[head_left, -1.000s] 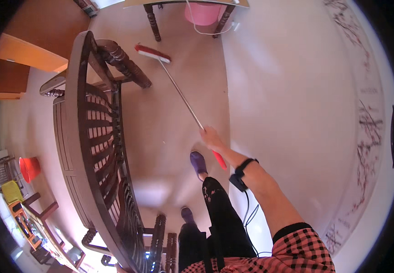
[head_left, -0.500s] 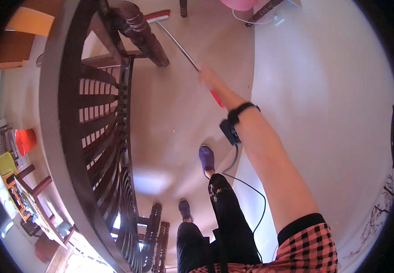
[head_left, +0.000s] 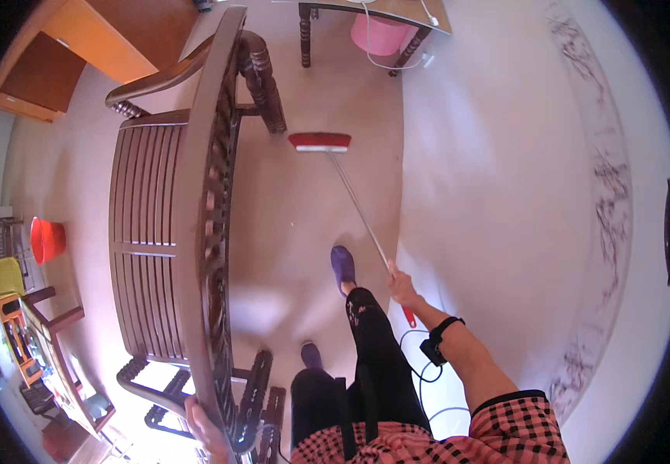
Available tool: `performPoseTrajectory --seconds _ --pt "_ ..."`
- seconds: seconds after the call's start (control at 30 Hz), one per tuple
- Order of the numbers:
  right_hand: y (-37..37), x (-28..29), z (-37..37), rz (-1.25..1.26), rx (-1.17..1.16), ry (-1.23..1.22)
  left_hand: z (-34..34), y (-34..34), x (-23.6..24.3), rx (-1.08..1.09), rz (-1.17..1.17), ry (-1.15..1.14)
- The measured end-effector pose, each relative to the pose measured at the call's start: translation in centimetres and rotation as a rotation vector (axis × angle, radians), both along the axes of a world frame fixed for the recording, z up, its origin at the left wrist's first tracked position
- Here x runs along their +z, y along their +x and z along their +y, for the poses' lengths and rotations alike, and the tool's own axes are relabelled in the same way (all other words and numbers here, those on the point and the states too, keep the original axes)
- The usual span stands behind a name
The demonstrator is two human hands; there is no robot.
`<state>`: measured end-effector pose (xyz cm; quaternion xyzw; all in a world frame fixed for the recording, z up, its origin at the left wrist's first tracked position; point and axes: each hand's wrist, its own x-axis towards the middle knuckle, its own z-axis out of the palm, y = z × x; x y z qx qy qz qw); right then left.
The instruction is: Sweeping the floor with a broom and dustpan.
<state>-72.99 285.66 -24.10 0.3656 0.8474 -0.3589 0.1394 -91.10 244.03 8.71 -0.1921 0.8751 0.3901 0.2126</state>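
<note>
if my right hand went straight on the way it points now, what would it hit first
Following the slim silver metal pole it grips, your right hand would probably meet the wide red-and-white broom head first; how steeply the hand points downward is hard to judge from this single view.

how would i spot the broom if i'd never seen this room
Find the long dark-brown slatted wooden bench, then the pinkish-brown floor right of its back. There, the slim silvery-handled broom slants up-left from the person's right hand. Its wide red-and-white head sets it apart from the dark turned wooden legs nearby.
</note>
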Motion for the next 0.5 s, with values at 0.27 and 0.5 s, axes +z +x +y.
performPoseTrajectory --seconds 0.27,0.5 --pt "12.9 10.3 -12.8 -0.197 0.288 -0.125 -0.8 1.8 3.0 -0.463 0.178 -0.034" --pt "18.9 18.1 -13.2 -0.151 0.035 -0.203 -8.7 8.4 2.8 -0.380 -0.018 -0.013"
